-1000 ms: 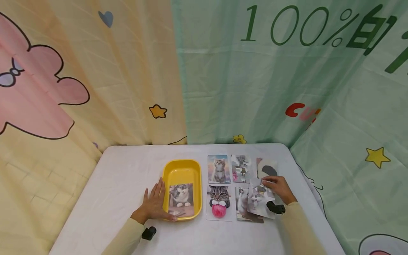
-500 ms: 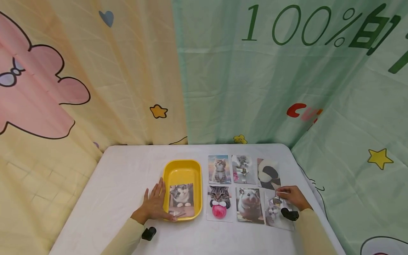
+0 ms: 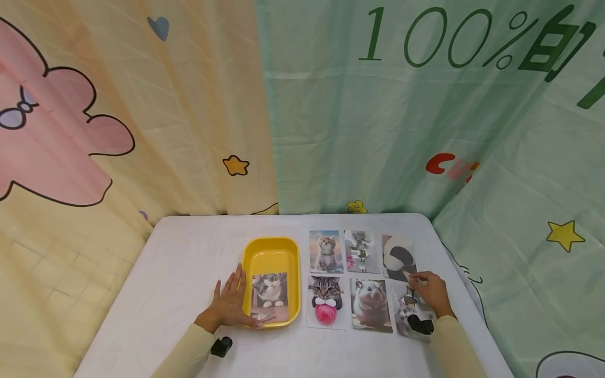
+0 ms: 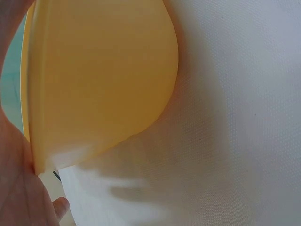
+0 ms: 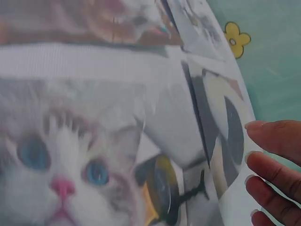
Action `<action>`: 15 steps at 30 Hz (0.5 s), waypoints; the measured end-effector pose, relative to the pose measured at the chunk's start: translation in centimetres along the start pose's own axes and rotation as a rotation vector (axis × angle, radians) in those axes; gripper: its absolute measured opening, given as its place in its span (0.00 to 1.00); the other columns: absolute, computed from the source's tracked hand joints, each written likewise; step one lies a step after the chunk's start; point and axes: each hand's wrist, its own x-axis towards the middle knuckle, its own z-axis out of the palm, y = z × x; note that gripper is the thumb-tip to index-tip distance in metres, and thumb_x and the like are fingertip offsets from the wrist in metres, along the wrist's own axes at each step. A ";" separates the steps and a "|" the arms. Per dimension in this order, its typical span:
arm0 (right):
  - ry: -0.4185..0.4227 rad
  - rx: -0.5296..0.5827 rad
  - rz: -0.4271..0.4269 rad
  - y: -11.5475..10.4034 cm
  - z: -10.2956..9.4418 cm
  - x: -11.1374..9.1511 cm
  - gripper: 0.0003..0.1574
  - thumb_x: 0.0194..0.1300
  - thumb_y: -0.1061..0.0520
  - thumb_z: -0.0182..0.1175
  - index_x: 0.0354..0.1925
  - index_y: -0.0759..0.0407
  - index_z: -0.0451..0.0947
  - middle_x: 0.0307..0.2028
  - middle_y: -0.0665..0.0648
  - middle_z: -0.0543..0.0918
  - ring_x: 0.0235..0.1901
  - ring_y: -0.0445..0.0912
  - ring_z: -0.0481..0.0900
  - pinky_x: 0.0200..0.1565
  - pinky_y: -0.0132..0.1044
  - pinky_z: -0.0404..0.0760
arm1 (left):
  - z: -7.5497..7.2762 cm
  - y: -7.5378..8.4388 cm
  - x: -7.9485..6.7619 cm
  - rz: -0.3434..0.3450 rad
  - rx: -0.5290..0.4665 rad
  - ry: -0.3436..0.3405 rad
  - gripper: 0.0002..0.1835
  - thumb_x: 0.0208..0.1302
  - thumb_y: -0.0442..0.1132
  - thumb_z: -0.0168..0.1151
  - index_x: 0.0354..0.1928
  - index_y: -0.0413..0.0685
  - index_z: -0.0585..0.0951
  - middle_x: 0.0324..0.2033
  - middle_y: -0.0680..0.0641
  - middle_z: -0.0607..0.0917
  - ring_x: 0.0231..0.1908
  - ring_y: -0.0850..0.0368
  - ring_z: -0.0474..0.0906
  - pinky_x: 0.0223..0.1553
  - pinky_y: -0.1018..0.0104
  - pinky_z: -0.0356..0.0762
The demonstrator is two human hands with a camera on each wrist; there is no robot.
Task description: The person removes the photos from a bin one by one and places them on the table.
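My left hand point(image 3: 228, 304) rests with spread fingers along the left side of a yellow tray point(image 3: 294, 252), its thumb at the near corner. In the left wrist view the palm meets the rim of the tray point(image 4: 103, 75). Inside the tray lies a cat picture card point(image 3: 269, 294). At the right, my right hand point(image 3: 431, 295) hovers over the far edge of a kitten card point(image 3: 405, 315) on the table. The right wrist view shows the loosely bent fingers point(image 5: 277, 174) apart from this blue-eyed kitten card point(image 5: 70, 160).
Two rows of cards lie right of the tray. The far row has a kitten card point(image 3: 326, 252), a grey cat card point(image 3: 361, 251) and a black-and-white animal card point(image 3: 398, 256). Nearer are a pink-ball cat card point(image 3: 326, 302) and a hamster card point(image 3: 371, 304). Curtains enclose the white table point(image 3: 189, 252).
The right hand has carried the kitten card rightward off the hamster card, laid it at the near row's right end and let it go. The left hand has stayed on the tray.
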 end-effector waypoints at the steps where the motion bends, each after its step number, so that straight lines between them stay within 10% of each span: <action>1: 0.015 0.011 -0.015 -0.6 0.2 0.1 0.15 0.63 0.61 0.62 0.44 0.73 0.81 0.45 0.73 0.81 0.47 0.66 0.77 0.47 0.59 0.76 | 0.0 0.0 0.0 0.000 0.003 0.001 0.83 0.26 0.75 0.72 0.74 0.32 0.38 0.74 0.37 0.32 0.73 0.36 0.37 0.67 0.35 0.26; 8: -0.025 0.129 -0.118 -5.3 3.9 1.5 0.12 0.61 0.63 0.66 0.42 0.69 0.83 0.38 0.64 0.85 0.38 0.55 0.82 0.39 0.41 0.80 | -0.1 0.0 0.0 -0.002 0.007 0.006 0.83 0.25 0.76 0.72 0.74 0.33 0.38 0.74 0.37 0.32 0.73 0.36 0.37 0.67 0.36 0.27; 15: -0.119 0.222 -0.149 -11.1 8.2 2.6 0.12 0.61 0.62 0.66 0.42 0.68 0.83 0.37 0.60 0.85 0.36 0.51 0.81 0.41 0.44 0.80 | 0.0 0.0 0.0 -0.002 0.025 -0.001 0.82 0.26 0.75 0.72 0.74 0.32 0.39 0.74 0.36 0.33 0.73 0.36 0.39 0.67 0.34 0.28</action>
